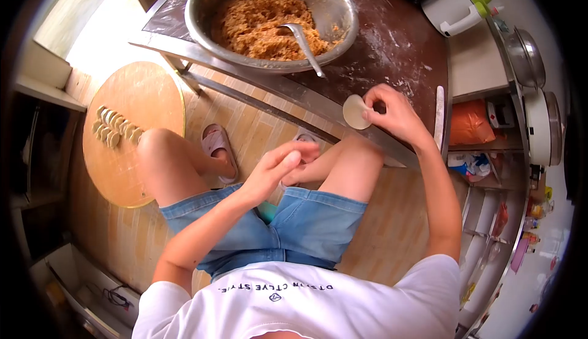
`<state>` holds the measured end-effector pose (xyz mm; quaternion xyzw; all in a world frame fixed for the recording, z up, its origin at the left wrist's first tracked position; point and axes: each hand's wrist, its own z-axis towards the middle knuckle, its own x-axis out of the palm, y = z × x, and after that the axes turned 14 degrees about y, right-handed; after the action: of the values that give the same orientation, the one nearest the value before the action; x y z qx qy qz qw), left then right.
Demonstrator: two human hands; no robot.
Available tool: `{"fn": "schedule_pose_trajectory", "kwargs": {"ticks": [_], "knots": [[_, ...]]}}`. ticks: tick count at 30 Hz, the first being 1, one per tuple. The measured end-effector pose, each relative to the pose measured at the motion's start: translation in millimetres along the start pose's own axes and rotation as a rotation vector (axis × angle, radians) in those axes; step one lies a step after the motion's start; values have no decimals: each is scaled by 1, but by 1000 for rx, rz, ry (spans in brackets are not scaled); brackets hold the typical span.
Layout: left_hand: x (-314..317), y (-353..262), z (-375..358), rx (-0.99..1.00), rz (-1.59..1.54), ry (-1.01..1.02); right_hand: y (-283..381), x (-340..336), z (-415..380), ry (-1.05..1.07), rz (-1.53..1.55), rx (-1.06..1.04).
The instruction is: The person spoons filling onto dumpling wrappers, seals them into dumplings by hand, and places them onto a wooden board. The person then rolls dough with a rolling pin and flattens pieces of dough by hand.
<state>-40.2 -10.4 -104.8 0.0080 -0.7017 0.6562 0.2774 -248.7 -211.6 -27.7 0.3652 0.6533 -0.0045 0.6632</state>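
My right hand (395, 115) pinches a thin round dumpling wrapper (355, 112) by its edge, over the near edge of the dark tabletop. My left hand (285, 162) is held above my lap, apart from the wrapper, its fingers stretched out and a little blurred; nothing shows in it. Behind both hands, a large metal bowl (202, 35) holds a heap of orange-brown minced filling (263, 23). A metal spoon (303, 48) rests in the filling, its handle over the near rim. To the left, several filled dumplings (115, 124) lie in rows on a round wooden board (135, 176).
The flour-dusted table (392, 38) carries a pale strip of dough (439, 115) at its right edge. A white and green appliance (456, 8) stands at the back right. Shelves on the right hold an orange bag (470, 123) and pots (527, 57). Drawers stand at the lower left.
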Motion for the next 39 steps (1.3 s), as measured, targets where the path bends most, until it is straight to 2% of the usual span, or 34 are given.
{"fn": "schedule_pose_trajectory", "kwargs": {"ticks": [2, 4, 5, 8, 10, 12, 14, 15, 17, 19, 22, 24, 25, 29, 33, 36, 37, 39], "knots": [[2, 3, 18, 154, -76, -112, 70, -16, -5, 221, 224, 190], [8, -4, 22, 79, -448, -36, 104, -4, -7, 225, 451, 89], [12, -16, 16, 59, -667, 93, 118, 4, -4, 205, 425, 41], [28, -26, -9, 120, -966, -6, 136, 16, 8, 121, 314, -121], [33, -38, -29, 52, -817, -123, 147, 0, 16, 48, 234, -237], [23, -44, -41, 16, -732, -186, 137, -26, 27, -182, -108, -268], [14, -46, -55, -10, -720, -202, 127, -46, 53, -179, -426, -338], [8, -39, -59, -47, -768, -162, 119, -49, 65, -117, -447, -392], [6, -42, -61, 7, -840, -121, 102, -51, 89, 8, -493, -490], [2, -41, -61, 82, -958, -73, 96, -58, 111, -60, -440, -484], [0, -43, -62, 120, -1082, -191, 92, -60, 133, -230, -208, -450], [-8, -34, -68, 45, -946, -352, 110, -68, 120, -293, 20, -353], [-11, -29, -69, 9, -881, -432, 122, -71, 109, -271, 11, -341], [-19, -20, -61, -69, -815, -535, 120, -46, 115, -160, -106, -527], [-23, -31, -52, -22, -797, -474, 118, -42, 118, -70, -101, -621], [-21, -44, -48, 83, -986, -397, 109, -49, 114, 36, 39, -576], [-22, -46, -48, 101, -954, -354, 102, -46, 113, -17, 115, -544], [-21, -57, -45, 126, -924, -389, 96, -47, 109, -5, 457, -233]]}}
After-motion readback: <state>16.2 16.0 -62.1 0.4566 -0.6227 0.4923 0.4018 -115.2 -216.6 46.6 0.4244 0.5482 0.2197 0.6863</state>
